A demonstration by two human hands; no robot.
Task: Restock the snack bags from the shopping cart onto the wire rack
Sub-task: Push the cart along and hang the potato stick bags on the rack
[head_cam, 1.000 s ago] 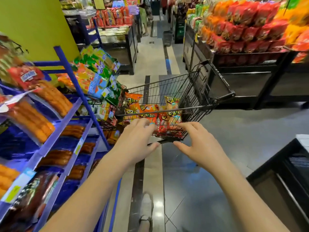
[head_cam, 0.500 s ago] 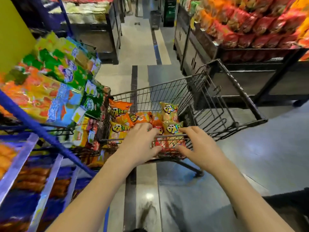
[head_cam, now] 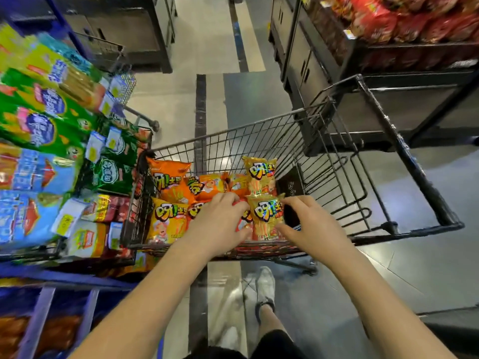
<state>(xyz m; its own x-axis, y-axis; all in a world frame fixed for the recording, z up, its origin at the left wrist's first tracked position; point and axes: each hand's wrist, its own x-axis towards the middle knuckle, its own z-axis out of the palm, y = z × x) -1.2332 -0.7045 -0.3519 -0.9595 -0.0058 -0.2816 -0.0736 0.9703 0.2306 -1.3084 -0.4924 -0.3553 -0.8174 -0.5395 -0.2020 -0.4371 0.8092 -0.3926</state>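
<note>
Currently, both the left hand (head_cam: 220, 224) and right hand (head_cam: 309, 224) pinch one yellow snack bag (head_cam: 265, 216) at the shopping cart (head_cam: 404, 156) near edge, beside the wire rack (head_cam: 134, 193).

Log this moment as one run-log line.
phase: picking | left hand: on bags in shopping cart | right hand: pinching yellow snack bag | wire rack: untouched

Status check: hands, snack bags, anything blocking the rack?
Both hands in the cart: left hand and right hand closing around a yellow snack bag. Nothing lifted yet. Rack at left, nothing in the way.
</note>
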